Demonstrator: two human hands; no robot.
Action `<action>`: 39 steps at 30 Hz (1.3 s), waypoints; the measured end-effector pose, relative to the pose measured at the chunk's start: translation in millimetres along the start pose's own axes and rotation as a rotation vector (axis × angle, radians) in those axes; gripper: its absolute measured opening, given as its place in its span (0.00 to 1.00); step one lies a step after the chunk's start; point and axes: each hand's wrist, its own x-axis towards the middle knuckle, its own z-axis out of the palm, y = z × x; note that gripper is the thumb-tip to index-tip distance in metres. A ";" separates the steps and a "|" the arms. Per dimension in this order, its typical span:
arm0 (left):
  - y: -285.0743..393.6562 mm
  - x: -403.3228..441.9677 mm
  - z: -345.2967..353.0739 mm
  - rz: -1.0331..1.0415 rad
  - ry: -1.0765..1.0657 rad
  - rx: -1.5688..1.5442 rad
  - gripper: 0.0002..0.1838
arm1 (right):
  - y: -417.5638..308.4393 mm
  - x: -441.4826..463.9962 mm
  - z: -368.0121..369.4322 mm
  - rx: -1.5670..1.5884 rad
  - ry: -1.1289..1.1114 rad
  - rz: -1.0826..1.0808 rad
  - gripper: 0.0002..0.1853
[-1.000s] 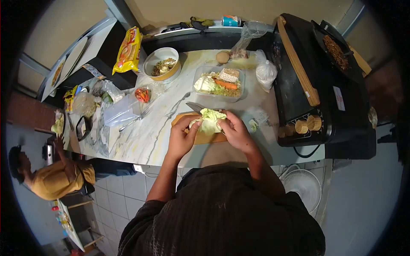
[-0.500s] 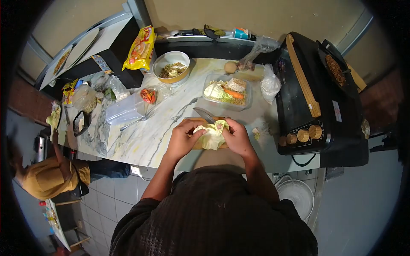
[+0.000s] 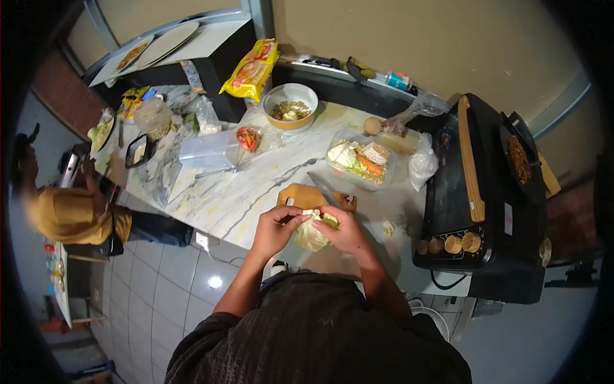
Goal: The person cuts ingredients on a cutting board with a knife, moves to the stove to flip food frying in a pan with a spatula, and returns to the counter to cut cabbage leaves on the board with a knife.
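Note:
Between my two hands hangs a pale green cabbage leaf (image 3: 311, 237). My left hand (image 3: 276, 229) pinches its left upper edge with thumb and fingers. On the other side my right hand (image 3: 344, 232) grips the leaf, its fingers curled round a folded part. Just beyond them lies a wooden cutting board (image 3: 300, 196), partly covered by the hands. A knife (image 3: 325, 190) rests across the board, blade pointing away to the upper left; its handle is hard to see. Behind the board a clear plastic tub (image 3: 362, 180) holds cabbage, a carrot and a block of tempeh.
To the right stands a black griddle (image 3: 448, 205) with a wooden handle. A bowl (image 3: 291, 105) of chopped food, a yellow noodle pack (image 3: 252, 69), a clear container (image 3: 208, 152) and a bag of red chillies (image 3: 248, 138) sit left. Another person (image 3: 77, 214) stands at far left.
My view has turned, so the counter appears shifted and tilted. My hands have drawn the leaf nearer my body, off most of the board, and its upper edge is now gathered between the fingers.

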 end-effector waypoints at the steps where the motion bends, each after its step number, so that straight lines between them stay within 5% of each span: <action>1: 0.2 -5.0 0.6 -0.007 0.018 0.005 0.07 | -2.3 0.3 -2.8 0.003 -0.096 0.085 0.12; 16: 19.7 -66.9 25.8 -0.005 0.313 0.136 0.09 | 5.2 -4.1 -1.7 0.055 -0.166 -0.024 0.14; 29: 17.7 -91.6 35.7 -0.030 0.378 0.248 0.10 | -0.1 -8.5 3.6 -0.019 -0.307 0.002 0.14; 39: 9.1 -85.7 28.9 -0.141 0.361 0.248 0.10 | 12.8 0.0 3.9 0.259 -0.455 0.135 0.14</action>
